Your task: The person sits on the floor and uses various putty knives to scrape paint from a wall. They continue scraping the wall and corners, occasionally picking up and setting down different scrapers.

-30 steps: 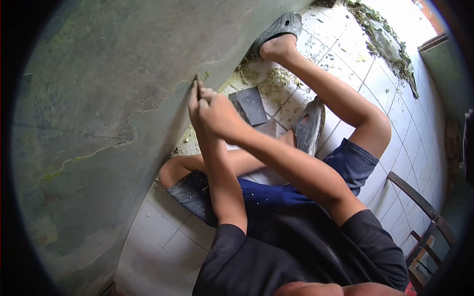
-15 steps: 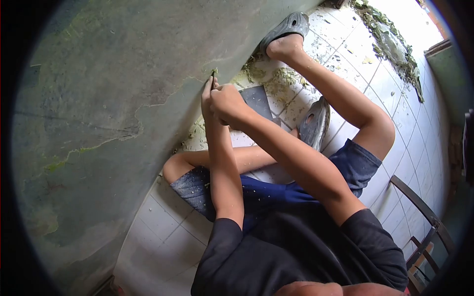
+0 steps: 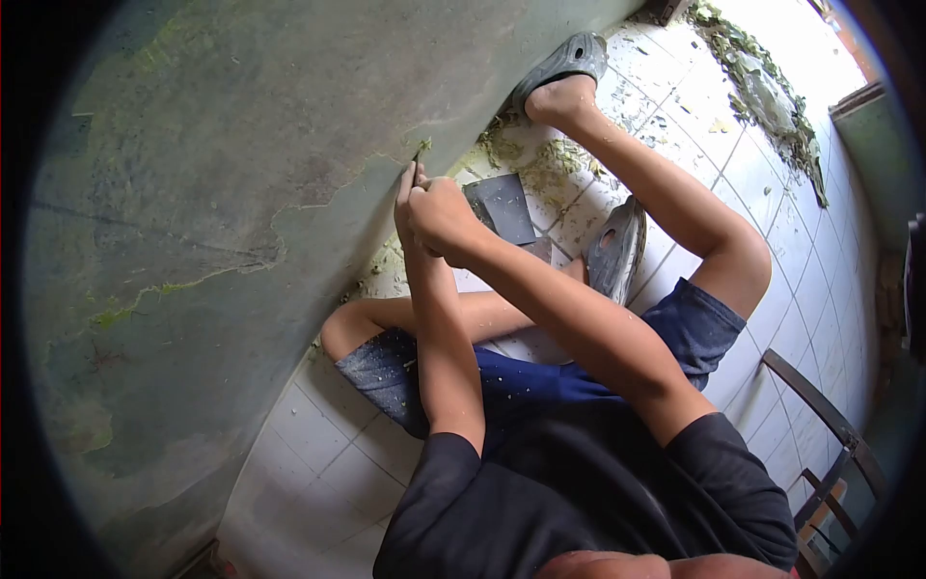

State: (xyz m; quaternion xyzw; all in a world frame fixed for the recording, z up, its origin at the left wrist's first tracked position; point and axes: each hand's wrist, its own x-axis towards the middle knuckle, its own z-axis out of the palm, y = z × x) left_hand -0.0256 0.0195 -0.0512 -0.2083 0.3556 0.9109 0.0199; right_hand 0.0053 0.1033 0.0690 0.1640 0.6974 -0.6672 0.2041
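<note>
In the head view, both my hands are together against the grey-green wall [image 3: 193, 193]. My right hand [image 3: 444, 218] is closed in a fist around a thin dark scraper [image 3: 418, 174], seen nearly edge-on. Alongside it, my left hand [image 3: 405, 201] presses with its fingers straight along the scraper. The handle is hidden by my hands. Just beyond the tip, a small curl of loosened green paint [image 3: 424, 146] clings to the wall. A ragged edge of peeled paint [image 3: 280, 232] runs from there down to the left.
On the white tiled floor [image 3: 328, 425] lie dark flat sheets [image 3: 502, 206] and scattered paint flakes [image 3: 564, 159]. A heap of flakes with clear plastic [image 3: 767, 92] sits at the far right. My clogs [image 3: 569, 68] rest near the wall, and a dark chair [image 3: 820, 405] stands to my right.
Both hands and the scraper have drawn back slightly down the wall, away from the paint curl. The curl shows a little larger, and the view has shifted slightly.
</note>
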